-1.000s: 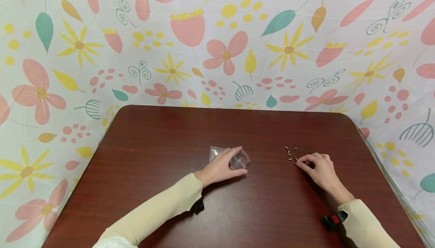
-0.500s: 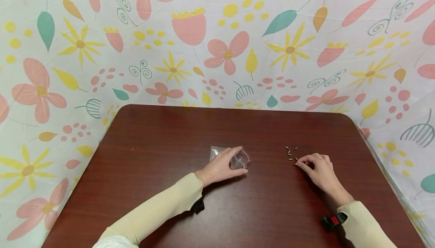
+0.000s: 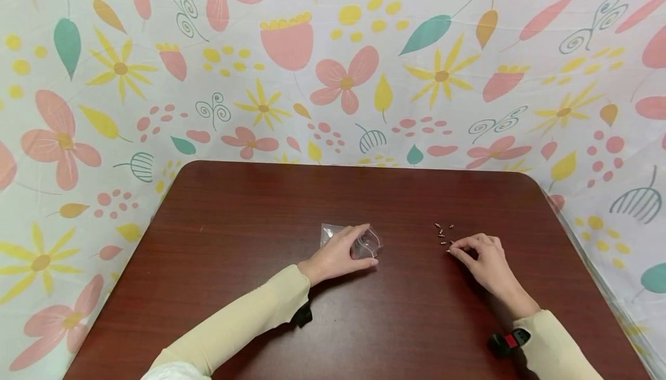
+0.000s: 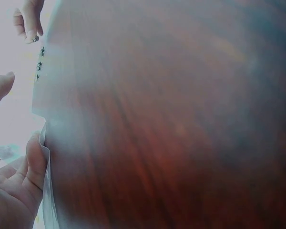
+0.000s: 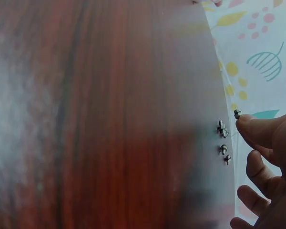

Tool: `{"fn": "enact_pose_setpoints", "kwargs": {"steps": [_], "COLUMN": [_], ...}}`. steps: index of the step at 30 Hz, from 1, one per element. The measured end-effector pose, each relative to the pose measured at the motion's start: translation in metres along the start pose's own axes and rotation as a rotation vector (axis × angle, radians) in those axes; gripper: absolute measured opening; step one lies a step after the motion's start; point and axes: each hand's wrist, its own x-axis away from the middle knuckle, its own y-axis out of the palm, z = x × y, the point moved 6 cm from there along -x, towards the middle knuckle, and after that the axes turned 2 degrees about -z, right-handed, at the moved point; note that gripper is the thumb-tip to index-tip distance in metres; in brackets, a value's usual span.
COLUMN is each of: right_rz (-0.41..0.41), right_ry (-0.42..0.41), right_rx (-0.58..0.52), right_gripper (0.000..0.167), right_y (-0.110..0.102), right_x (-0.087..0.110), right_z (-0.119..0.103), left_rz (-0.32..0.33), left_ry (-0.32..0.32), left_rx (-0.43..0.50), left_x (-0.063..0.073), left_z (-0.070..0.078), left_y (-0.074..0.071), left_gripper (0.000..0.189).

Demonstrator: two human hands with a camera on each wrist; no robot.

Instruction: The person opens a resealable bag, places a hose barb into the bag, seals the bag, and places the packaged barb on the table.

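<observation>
A clear zip bag (image 3: pixel 370 243) lies near the middle of the table, with its mouth facing right and bulging apart. My left hand (image 3: pixel 335 255) rests over it, index finger along the far side of the mouth and thumb stretched toward the near side. In the left wrist view, fingers (image 4: pixel 35 160) touch the bag's edge (image 4: pixel 48 191). To the right, my right hand (image 3: pixel 484 258) pinches a small screw-like metal piece (image 5: pixel 237 114) between thumb and index fingertip. Several similar metal pieces (image 3: pixel 441 233) lie on the table just beyond and left of that hand.
The dark red-brown wooden table (image 3: pixel 260 200) has rounded far corners. A white cloth (image 3: pixel 208 67) with flowers and leaves hangs behind it and along both sides. A black wrist device (image 3: pixel 507 340) sits at the right sleeve.
My right hand has shifted slightly left with the small metal piece at its fingertips. The left hand and bag stay as they were.
</observation>
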Motion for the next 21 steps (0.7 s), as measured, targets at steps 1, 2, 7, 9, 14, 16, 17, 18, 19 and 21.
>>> {"fn": "enact_pose_setpoints", "kwargs": {"steps": [1, 2, 7, 9, 14, 16, 17, 18, 19, 21], "right_rz": [0.005, 0.007, 0.016, 0.018, 0.036, 0.044, 0.048, 0.05, 0.05, 0.046], "right_ry": [-0.007, -0.014, -0.049, -0.06, -0.09, -0.105, -0.113, -0.12, -0.126, -0.131], "right_rx": [-0.001, -0.001, -0.012, -0.02, -0.034, -0.037, -0.041, -0.042, -0.048, -0.058], "right_gripper": [0.014, 0.015, 0.017, 0.018, 0.02, 0.021, 0.021, 0.022, 0.022, 0.023], "right_y": [0.0, 0.0, 0.0, 0.001, 0.002, 0.003, 0.004, 0.005, 0.006, 0.007], "right_x": [0.0, 0.0, 0.0, -0.001, -0.003, -0.003, -0.004, -0.004, -0.004, -0.005], "right_z": [-0.002, -0.003, -0.011, -0.015, -0.024, -0.027, -0.029, -0.03, -0.032, -0.036], "left_rz": [0.0, -0.001, -0.004, -0.002, 0.002, 0.001, 0.001, 0.0, -0.001, -0.001], "left_ry": [-0.002, -0.004, -0.01, -0.009, -0.007, -0.007, -0.007, -0.007, -0.007, -0.005], "left_rx": [0.0, -0.001, 0.005, 0.004, 0.001, 0.0, 0.0, -0.001, -0.004, -0.007], "left_x": [0.0, 0.0, 0.0, 0.0, -0.001, -0.001, -0.001, -0.001, -0.001, -0.001], "left_z": [0.0, 0.0, 0.001, 0.001, 0.0, 0.0, 0.0, 0.0, 0.0, -0.001], "left_y": [0.0, 0.0, 0.001, 0.001, 0.001, 0.001, 0.002, 0.002, 0.002, 0.003], "left_gripper": [0.086, 0.086, 0.086, 0.087, 0.087, 0.087, 0.087, 0.087, 0.087, 0.087]}}
